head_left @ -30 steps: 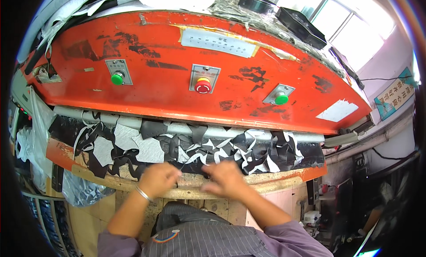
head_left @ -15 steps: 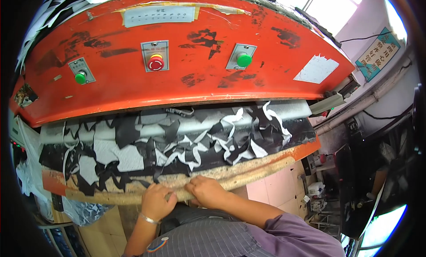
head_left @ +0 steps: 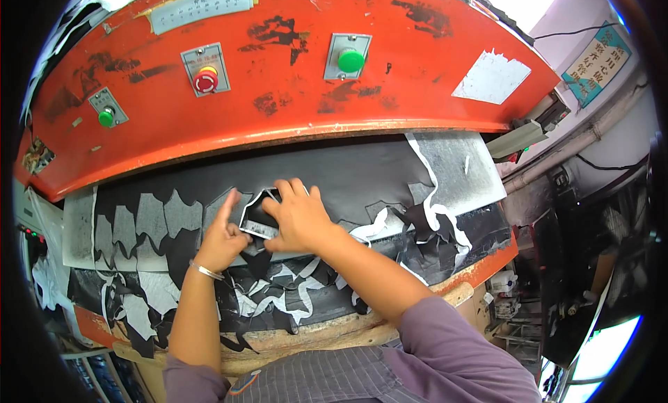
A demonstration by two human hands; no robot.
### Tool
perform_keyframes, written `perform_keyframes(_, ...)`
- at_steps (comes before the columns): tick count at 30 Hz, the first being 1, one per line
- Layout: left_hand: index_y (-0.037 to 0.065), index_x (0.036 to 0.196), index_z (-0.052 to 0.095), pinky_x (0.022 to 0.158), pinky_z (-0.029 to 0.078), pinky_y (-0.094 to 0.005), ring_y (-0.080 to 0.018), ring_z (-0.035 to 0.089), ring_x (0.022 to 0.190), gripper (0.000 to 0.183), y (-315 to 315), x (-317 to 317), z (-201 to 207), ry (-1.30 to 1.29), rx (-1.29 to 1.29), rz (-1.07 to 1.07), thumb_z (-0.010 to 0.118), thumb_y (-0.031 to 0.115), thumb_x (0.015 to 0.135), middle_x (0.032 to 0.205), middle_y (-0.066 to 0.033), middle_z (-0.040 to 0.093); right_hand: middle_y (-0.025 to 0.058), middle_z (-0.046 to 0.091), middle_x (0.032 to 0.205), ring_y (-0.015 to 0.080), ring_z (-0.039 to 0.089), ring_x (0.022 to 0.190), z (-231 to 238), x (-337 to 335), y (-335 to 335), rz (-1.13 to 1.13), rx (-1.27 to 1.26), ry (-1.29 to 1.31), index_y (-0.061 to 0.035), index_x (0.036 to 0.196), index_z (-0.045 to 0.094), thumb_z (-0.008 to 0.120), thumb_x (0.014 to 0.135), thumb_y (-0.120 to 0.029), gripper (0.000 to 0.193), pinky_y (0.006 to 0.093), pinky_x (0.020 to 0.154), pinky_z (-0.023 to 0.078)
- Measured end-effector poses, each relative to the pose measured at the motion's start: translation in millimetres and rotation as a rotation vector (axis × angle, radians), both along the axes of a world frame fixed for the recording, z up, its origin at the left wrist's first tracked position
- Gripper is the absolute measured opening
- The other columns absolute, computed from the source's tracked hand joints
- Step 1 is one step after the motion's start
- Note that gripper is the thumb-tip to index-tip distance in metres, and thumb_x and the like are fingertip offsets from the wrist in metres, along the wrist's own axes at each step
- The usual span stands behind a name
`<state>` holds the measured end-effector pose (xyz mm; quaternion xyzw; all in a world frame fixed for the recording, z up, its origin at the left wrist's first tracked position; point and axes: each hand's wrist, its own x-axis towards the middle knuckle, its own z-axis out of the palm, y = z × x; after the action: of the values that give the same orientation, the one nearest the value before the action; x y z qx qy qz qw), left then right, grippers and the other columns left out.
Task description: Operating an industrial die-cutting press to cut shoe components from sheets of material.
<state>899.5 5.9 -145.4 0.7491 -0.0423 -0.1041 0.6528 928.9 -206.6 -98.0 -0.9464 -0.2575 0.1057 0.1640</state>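
Note:
A black sheet of soft material point(head_left: 341, 170) lies over the pale cutting board point(head_left: 473, 170) below the red machine head. On the sheet near its front edge stands a metal cutting die point(head_left: 259, 230), a shaped frame with thin bright walls. My right hand point(head_left: 300, 219) grips the die from its right side, fingers over the far edge and thumb across the top. My left hand point(head_left: 221, 239) is at the die's left side, index finger stretched forward and thumb close to its lower corner. Grey-backed cut shapes point(head_left: 149, 219) lie along the sheet to the left.
Black and white scraps point(head_left: 299, 295) hang over the dark front ledge. The red machine panel point(head_left: 278, 69) carries green buttons point(head_left: 351, 60) and a red stop button point(head_left: 205, 80). A worn wooden rail point(head_left: 278, 358) runs along the front, near my body.
Both hands have left the front rail and reached forward to the die. The black sheet and board now extend out from under the machine. My view has moved closer to the machine.

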Motion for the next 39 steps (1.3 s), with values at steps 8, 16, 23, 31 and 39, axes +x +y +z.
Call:
perform_keyframes(8, 0.000, 0.107, 0.063, 0.076, 0.054, -0.0311, -0.0218, 0.067, 0.087, 0.020, -43.5, -30.0, 10.2, 0.030, 0.337, -0.228, 0.056, 0.000, 0.088, 0.090, -0.0133, 0.066, 0.0257, 0.043, 0.132, 0.0425, 0.043, 0.119, -1.1, -41.3, -61.3, 0.174, 0.470, 0.115, -0.0099, 0.118, 0.063, 0.078, 0.063, -0.047, 0.067, 0.0510, 0.099, 0.038)
perform_keyframes(16, 0.001, 0.092, 0.069, 0.064, 0.048, -0.0306, -0.0210, 0.061, 0.067, 0.024, -16.4, -130.6, 45.9, 0.141, 0.453, -0.253, 0.074, 0.022, 0.082, 0.078, -0.0130, 0.065, 0.0143, 0.045, 0.139, 0.0322, 0.037, 0.132, -7.5, 28.1, -142.4, 0.240, 0.020, -0.124, -0.0146, 0.117, 0.065, 0.078, 0.057, -0.031, 0.063, 0.0480, 0.103, 0.032)
perform_keyframes(23, 0.007, 0.124, 0.058, 0.061, 0.047, -0.0278, -0.0145, 0.056, 0.065, 0.058, 26.0, -166.2, 79.5, 0.193, 0.606, -0.183, 0.081, 0.020, 0.073, 0.116, -0.0103, 0.056, 0.0165, 0.029, 0.153, 0.0310, 0.022, 0.145, -15.4, 22.5, -151.0, 0.155, 0.015, -0.114, -0.0181, 0.138, 0.047, 0.083, 0.060, -0.036, 0.088, 0.0553, 0.115, 0.016)
perform_keyframes(31, 0.005, 0.128, 0.055, 0.082, 0.048, -0.0290, -0.0169, 0.062, 0.099, 0.048, -41.3, -68.0, 55.3, -0.144, 0.412, 0.058, 0.069, 0.015, 0.083, 0.113, -0.0114, 0.065, 0.0175, 0.037, 0.149, 0.0306, 0.029, 0.142, -54.9, 0.6, -189.4, -0.251, 0.195, -0.115, -0.0100, 0.147, 0.032, 0.085, 0.059, -0.047, 0.109, 0.0529, 0.114, 0.015)
perform_keyframes(39, 0.000, 0.125, 0.047, 0.104, 0.036, -0.0455, -0.0338, 0.054, 0.118, 0.052, -132.1, -32.0, -24.9, -0.587, 0.551, -0.005, 0.066, 0.012, 0.079, 0.122, -0.0166, 0.061, 0.0156, 0.046, 0.143, 0.0301, 0.033, 0.140, -57.8, -3.1, -180.6, -0.218, 0.208, -0.162, -0.0083, 0.143, 0.038, 0.085, 0.059, -0.047, 0.103, 0.0509, 0.114, 0.017)
